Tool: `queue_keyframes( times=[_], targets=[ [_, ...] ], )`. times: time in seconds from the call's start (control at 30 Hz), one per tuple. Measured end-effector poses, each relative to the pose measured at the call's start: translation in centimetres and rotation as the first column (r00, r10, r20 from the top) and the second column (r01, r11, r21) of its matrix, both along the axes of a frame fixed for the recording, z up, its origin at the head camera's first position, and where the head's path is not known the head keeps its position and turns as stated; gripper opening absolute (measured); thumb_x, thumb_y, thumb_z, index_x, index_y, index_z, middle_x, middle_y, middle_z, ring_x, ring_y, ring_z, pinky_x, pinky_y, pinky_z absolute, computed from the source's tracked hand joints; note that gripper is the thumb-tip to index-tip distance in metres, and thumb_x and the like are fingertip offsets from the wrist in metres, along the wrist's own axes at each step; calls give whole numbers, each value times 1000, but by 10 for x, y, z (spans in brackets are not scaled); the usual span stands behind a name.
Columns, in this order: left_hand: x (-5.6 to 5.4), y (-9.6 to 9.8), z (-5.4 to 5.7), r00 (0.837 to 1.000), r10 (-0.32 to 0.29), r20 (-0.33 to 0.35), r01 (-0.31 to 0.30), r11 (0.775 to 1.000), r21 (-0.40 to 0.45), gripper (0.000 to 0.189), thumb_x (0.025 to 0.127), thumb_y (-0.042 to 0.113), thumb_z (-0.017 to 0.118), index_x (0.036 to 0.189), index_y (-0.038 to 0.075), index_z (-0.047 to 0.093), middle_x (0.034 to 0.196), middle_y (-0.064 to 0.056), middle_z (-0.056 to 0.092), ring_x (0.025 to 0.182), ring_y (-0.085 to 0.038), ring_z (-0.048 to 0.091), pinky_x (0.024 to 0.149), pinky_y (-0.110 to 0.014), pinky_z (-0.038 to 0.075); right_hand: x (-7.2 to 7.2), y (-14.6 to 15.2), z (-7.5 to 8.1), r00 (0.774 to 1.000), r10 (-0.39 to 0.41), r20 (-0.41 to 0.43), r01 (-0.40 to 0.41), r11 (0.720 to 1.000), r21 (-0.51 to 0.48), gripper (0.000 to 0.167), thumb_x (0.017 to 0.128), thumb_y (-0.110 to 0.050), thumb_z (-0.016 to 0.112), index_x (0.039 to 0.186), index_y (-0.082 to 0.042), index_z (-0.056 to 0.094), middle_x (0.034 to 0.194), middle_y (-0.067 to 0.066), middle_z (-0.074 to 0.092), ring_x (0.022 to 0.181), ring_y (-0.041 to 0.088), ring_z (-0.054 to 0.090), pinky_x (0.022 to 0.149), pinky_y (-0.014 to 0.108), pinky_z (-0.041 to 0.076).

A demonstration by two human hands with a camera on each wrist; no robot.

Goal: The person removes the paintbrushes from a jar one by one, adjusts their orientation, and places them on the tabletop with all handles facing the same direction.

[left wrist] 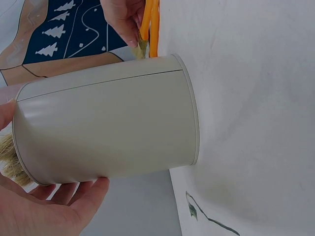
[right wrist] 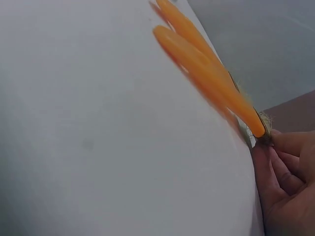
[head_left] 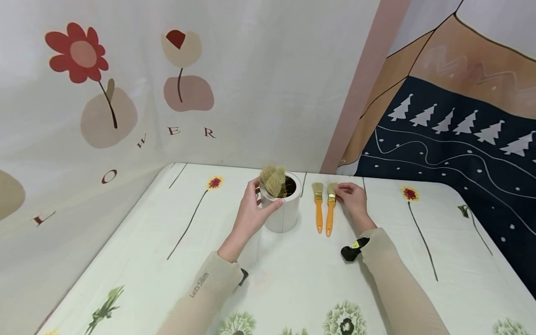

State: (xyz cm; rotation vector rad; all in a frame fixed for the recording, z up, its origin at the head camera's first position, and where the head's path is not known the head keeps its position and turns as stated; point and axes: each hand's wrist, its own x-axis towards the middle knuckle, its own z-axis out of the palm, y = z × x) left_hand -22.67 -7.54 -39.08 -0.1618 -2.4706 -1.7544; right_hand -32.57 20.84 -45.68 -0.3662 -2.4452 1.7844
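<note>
My left hand (head_left: 250,215) holds a white cylindrical container (head_left: 282,218) near its rim, with thumb and fingers on opposite sides. Pale bristle heads (head_left: 273,180) stick up out of the container, and its inside looks dark. To its right, two paintbrushes with orange handles lie side by side on the table, the left paintbrush (head_left: 319,209) and the right paintbrush (head_left: 330,211), bristles pointing away from me. The thumb and fingertips of my right hand (head_left: 353,201) pinch the right paintbrush close to its bristles, as the right wrist view also shows (right wrist: 290,172).
A white cloth with printed flowers covers the table (head_left: 138,242). Behind it hangs a pale printed curtain (head_left: 268,83), and a dark blue tree-patterned cloth (head_left: 448,135) hangs at the right. Both wrists carry black straps; a black wrist device (head_left: 351,251) shows at the right cuff.
</note>
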Motion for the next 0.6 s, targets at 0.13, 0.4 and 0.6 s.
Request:
queue_keyframes(
  times=[0.13, 0.4, 0.6],
  targets=[
    [1, 0, 1, 1000, -2, -2, 2, 1000, -2, 84, 88, 30, 76, 152, 7, 28, 156, -15, 37, 145, -34, 38, 118, -53, 37, 1, 1, 1, 1000, 0, 22, 0, 1000, 17, 31, 97, -11, 63, 124, 4, 61, 111, 13, 66, 80, -2, 58, 71, 7, 54],
    [1, -1, 2, 1000, 4, 2, -4, 1000, -18, 85, 88, 32, 76, 152, 7, 28, 156, -14, 36, 145, -34, 38, 118, -52, 37, -1, 1, 0, 1000, 6, 19, -7, 1000, 16, 31, 96, -11, 65, 123, 4, 62, 104, 9, 67, 78, -3, 58, 72, 9, 56],
    [1, -1, 3, 1000, 0, 12, 1, 1000, -19, 85, 88, 33, 76, 153, 7, 27, 157, -14, 36, 145, -34, 38, 118, -52, 37, 0, -1, 0, 1000, 4, 10, -5, 1000, 22, 28, 95, -10, 66, 119, 4, 64, 105, 12, 68, 78, -1, 59, 73, 11, 57]
  ],
)
